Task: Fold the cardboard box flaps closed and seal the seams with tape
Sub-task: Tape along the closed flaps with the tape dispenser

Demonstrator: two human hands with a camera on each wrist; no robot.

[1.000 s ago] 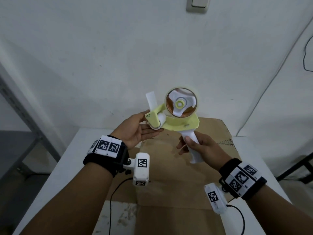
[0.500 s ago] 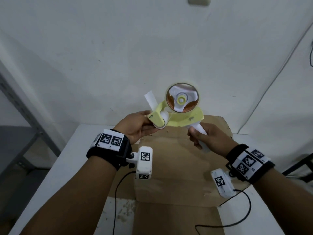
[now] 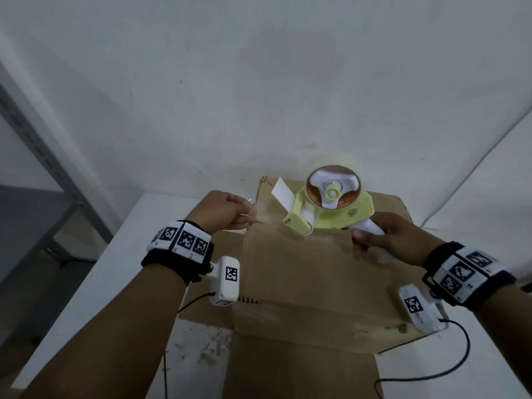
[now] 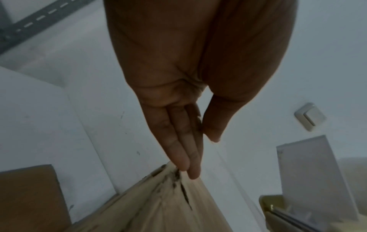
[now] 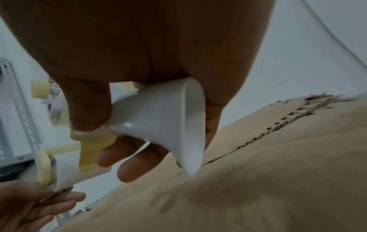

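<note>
Both hands had dropped since earlier frames, dispenser now low over cardboard box [image 3: 302,277] on white counter [image 3: 121,272]. R hand [image 3: 394,237] gripped tape dispenser [image 3: 331,208] by its white handle, fingers wrapped round it. L hand [image 3: 221,211], fingers straight and together, thumb closing toward them, pinched clear tape end w/ fingertips at box's far-left edge.

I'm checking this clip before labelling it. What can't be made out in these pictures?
- Tape strip: clear, so in the head view it can't be seen between the left hand and the tape gun.
- Left fingertips: whether they press the cardboard box or pinch tape is blurred in the left wrist view.
- Box seams: hidden by both arms in the head view.
- Tape gun's front: covered by the right hand in the right wrist view.
</note>
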